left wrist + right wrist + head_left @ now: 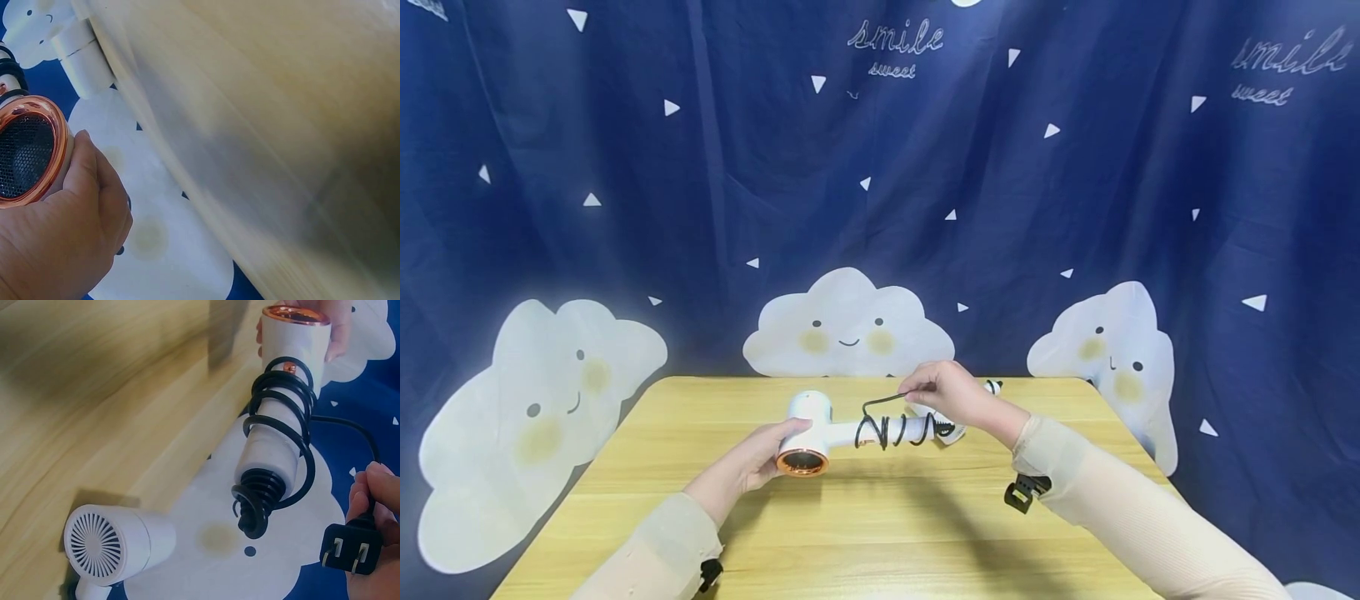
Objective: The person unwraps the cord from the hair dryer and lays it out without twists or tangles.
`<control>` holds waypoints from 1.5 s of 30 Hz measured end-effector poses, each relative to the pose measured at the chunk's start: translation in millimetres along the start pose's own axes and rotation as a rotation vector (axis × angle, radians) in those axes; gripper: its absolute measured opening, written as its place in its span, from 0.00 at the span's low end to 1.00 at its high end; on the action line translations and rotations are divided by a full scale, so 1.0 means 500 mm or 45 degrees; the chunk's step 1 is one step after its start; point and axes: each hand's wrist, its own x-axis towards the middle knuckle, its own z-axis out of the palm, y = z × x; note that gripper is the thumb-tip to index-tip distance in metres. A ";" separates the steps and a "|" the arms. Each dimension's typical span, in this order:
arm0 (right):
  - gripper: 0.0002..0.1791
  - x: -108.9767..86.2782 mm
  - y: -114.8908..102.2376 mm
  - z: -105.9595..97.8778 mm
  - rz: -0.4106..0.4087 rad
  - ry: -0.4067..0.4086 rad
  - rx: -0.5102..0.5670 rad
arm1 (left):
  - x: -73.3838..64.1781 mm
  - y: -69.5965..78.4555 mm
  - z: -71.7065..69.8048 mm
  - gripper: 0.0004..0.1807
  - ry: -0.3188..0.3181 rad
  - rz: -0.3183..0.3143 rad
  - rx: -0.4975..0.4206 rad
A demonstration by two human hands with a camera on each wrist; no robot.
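My left hand (765,454) grips the head of a white hair dryer (811,407) with a copper-coloured rim, held up over the table. The dryer's handle points right, and a black cord (279,424) is wound round it in several loose loops. To the right, my right hand (951,392) pinches the free end of this cord between thumb and fingers, close to the two-pin plug (352,549). In the right wrist view the plug hangs just below the fingertips, prongs facing the camera. The left wrist view shows the dryer's dark mesh (24,156) beside my thumb.
A second white device (122,542) with a round slotted vent stands on the wooden table (820,533) toward the back right, partly hidden behind my right hand in the head view. A dark blue curtain (880,167) with cloud prints hangs behind the table's far edge.
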 end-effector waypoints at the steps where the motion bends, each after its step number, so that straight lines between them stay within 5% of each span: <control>1: 0.06 0.000 0.001 0.001 0.007 -0.002 0.003 | 0.000 0.000 0.000 0.36 -0.001 0.000 0.001; 45: 0.07 0.002 0.097 0.026 0.138 -0.085 0.034 | -0.006 0.000 -0.006 0.37 -0.042 0.012 -0.023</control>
